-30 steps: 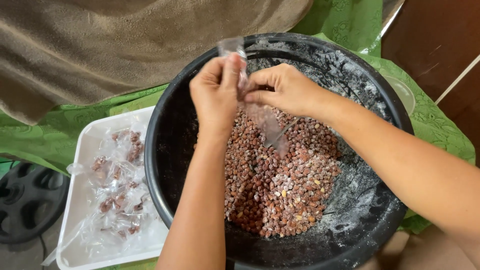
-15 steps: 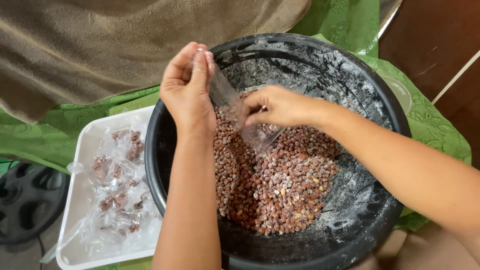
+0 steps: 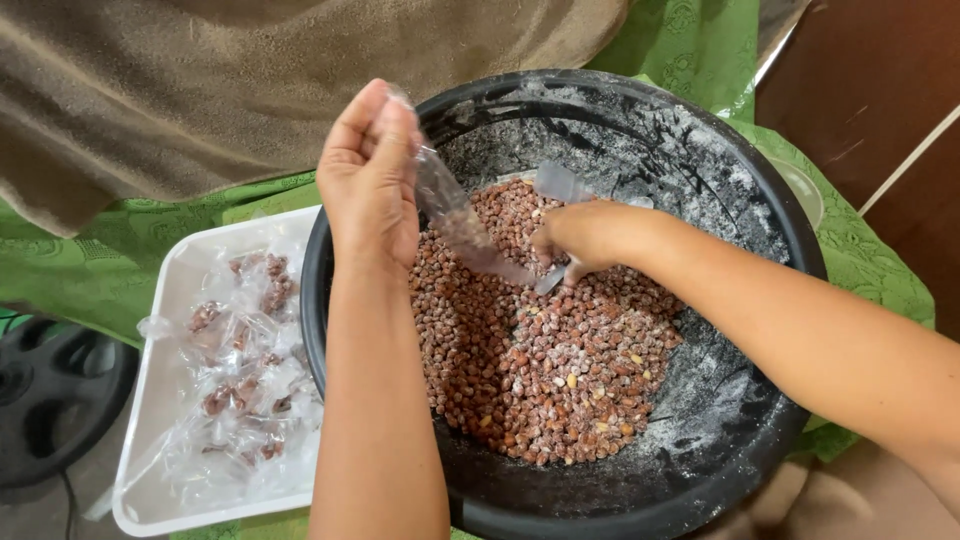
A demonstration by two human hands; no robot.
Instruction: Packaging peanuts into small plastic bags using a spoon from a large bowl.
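A big black basin (image 3: 760, 190), dusted white inside, holds a heap of reddish coated peanuts (image 3: 540, 370). My left hand (image 3: 368, 175) is raised over the basin's left rim and pinches the top of a small clear plastic bag (image 3: 455, 215) that hangs slanting down toward the nuts. My right hand (image 3: 590, 235) is low over the heap, closed around a small scoop or spoon (image 3: 552, 278) whose tip shows by the bag's lower end. A clear bit of plastic (image 3: 560, 183) sticks up behind this hand.
A white tray (image 3: 165, 400) left of the basin carries several small clear bags filled with nuts (image 3: 240, 340). A green cloth (image 3: 860, 250) covers the surface, a brown blanket (image 3: 200, 90) lies behind, and a black round object (image 3: 50, 390) sits at far left.
My left hand has moved left and up with the bag, away from the right hand. My right hand has dropped to the heap of nuts with the scoop.
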